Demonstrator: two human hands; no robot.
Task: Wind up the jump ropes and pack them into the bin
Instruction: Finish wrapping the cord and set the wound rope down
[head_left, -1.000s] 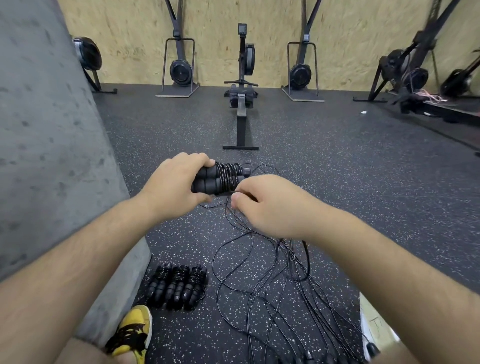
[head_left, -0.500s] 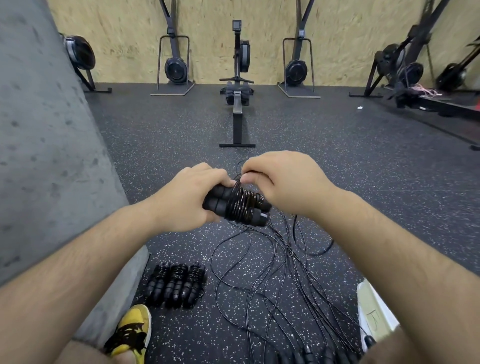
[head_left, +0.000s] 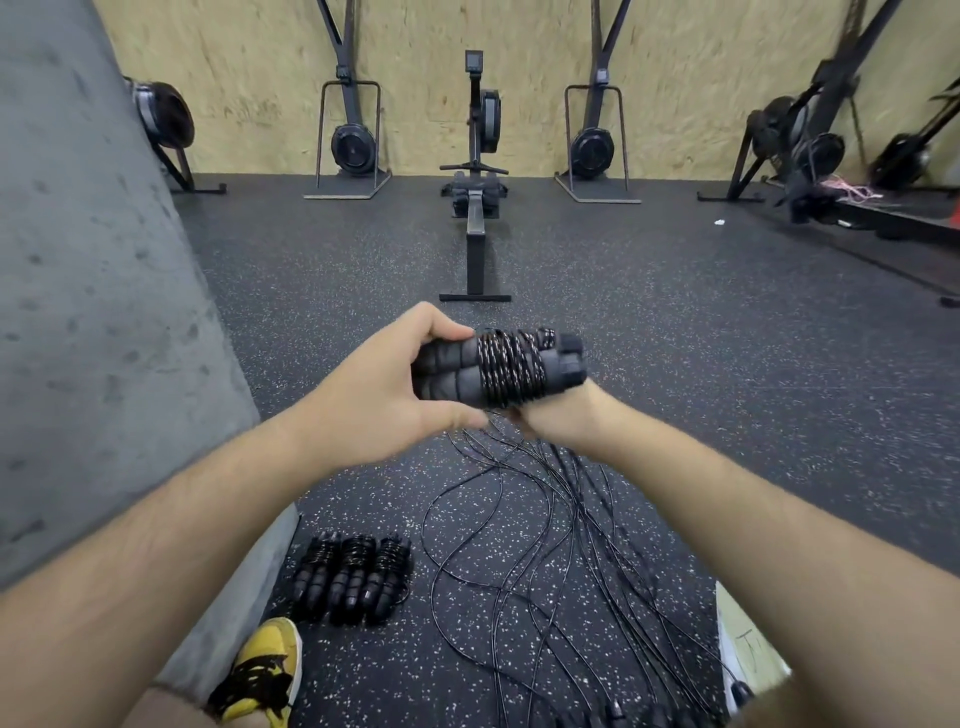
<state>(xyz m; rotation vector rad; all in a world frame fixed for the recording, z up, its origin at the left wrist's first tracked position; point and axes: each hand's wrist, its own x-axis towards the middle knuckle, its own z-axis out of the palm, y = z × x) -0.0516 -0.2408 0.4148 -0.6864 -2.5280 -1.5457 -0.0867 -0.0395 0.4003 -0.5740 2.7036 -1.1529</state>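
My left hand grips the two black foam handles of a jump rope, held level in front of me with its cord coiled several turns round their middle. My right hand is below and behind the handles, mostly hidden by them, and what its fingers hold cannot be seen. Loose black cords trail from under the hands down across the floor. Three wound rope bundles lie side by side on the floor at the lower left. A pale bin corner shows at the lower right.
A grey concrete block fills the left side. My yellow and black shoe is at the bottom. A rowing machine stands straight ahead, with other black gym machines along the plywood wall and at the far right.
The right hand went from beside the handles, over their top, and now down underneath them, adding turns of cord. The handles rose slightly and now lie level.
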